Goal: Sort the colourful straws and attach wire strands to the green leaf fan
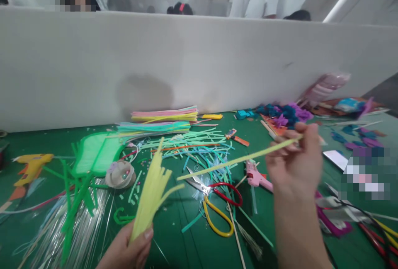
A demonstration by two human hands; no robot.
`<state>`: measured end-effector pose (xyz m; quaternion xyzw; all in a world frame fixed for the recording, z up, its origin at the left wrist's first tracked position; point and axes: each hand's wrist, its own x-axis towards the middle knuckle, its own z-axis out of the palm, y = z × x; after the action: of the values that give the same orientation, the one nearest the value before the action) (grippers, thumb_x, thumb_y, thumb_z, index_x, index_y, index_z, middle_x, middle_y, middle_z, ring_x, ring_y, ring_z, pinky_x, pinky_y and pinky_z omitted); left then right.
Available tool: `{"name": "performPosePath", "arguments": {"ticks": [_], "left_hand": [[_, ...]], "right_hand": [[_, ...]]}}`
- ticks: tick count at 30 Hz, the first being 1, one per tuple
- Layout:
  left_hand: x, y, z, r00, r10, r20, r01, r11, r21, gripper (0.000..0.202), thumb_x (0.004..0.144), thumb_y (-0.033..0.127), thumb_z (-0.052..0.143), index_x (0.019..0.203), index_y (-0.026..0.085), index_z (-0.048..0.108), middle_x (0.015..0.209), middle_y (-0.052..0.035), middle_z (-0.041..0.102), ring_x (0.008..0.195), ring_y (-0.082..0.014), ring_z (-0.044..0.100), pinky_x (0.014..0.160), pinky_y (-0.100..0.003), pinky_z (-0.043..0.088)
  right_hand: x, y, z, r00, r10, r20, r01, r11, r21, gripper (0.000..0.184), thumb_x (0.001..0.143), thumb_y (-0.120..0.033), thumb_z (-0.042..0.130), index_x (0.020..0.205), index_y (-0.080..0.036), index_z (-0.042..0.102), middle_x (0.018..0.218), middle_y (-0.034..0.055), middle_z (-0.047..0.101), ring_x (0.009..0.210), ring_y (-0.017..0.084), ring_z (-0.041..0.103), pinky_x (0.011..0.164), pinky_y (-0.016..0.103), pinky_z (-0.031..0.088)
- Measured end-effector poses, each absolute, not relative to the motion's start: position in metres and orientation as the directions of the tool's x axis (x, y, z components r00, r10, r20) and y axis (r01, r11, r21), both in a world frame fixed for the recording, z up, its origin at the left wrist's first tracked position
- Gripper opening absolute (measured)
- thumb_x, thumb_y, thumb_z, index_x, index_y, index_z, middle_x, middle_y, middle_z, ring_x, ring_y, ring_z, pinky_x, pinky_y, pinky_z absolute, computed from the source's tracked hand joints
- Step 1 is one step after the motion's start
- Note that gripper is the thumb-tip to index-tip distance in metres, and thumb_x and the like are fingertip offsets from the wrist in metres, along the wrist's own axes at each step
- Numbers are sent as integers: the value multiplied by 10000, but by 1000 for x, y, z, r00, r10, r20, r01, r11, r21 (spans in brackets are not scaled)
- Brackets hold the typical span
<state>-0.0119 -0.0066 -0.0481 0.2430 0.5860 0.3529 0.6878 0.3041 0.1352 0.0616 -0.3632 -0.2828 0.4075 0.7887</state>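
On the green table (174,219), metal scissors (205,189) and thin scraps (223,173) lie between the left hand (133,244), closed round a splayed yellow bunch (151,194), and the right hand (295,161), pinching a slender strip (239,158).

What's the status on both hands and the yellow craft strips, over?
Left hand gripping yellow strip bundle. Right hand holding single yellow strip. Scissors, blades parted, on table between hands.

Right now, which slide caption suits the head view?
Left hand grips yellow strips, right hand a single strip; scissors lie between.
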Motion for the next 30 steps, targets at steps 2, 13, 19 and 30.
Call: {"name": "performPosePath", "arguments": {"ticks": [2, 13, 19, 30], "left_hand": [[-20, -1, -43, 22, 779, -627, -203, 617, 760, 516, 625, 630, 732, 697, 178, 494, 389, 98, 423, 270, -36, 333, 312, -163, 270], [30, 35, -19, 187, 829, -528, -325, 559, 763, 385, 814, 456, 646, 1011, 133, 577, 888, -92, 695, 753, -195, 690, 702, -315, 555], [24, 30, -28, 259, 835, -486, -356, 550, 755, 380, 802, 503, 641, 978, 183, 533, 485, 120, 386, 323, -24, 253, 349, -168, 358], [22, 4, -31, 68, 920, -386, 122, 376, 918, 388, 709, 519, 699, 882, 174, 669, 691, -21, 623, 547, -132, 513, 489, -220, 429]], "right_hand": [[317, 130, 67, 469, 873, 132, -533, 399, -747, 187, 845, -311, 613, 691, -205, 616, 497, -94, 427, 342, -21, 292, 318, 146, 184], [168, 102, 4, -45, 995, -84, -380, -94, -920, 337, 829, -499, 622, 820, -163, 637, 644, -4, 624, 404, 61, 507, 387, 176, 430], [166, 109, 3, -123, 990, -76, -227, -103, -968, 346, 786, -501, 657, 887, -172, 620, 671, -20, 570, 458, 82, 509, 458, 216, 458], [189, 124, 27, 15, 992, 125, -35, 125, -992, 356, 843, -490, 602, 707, -167, 665, 628, -4, 534, 573, 106, 430, 535, 236, 352]]}}
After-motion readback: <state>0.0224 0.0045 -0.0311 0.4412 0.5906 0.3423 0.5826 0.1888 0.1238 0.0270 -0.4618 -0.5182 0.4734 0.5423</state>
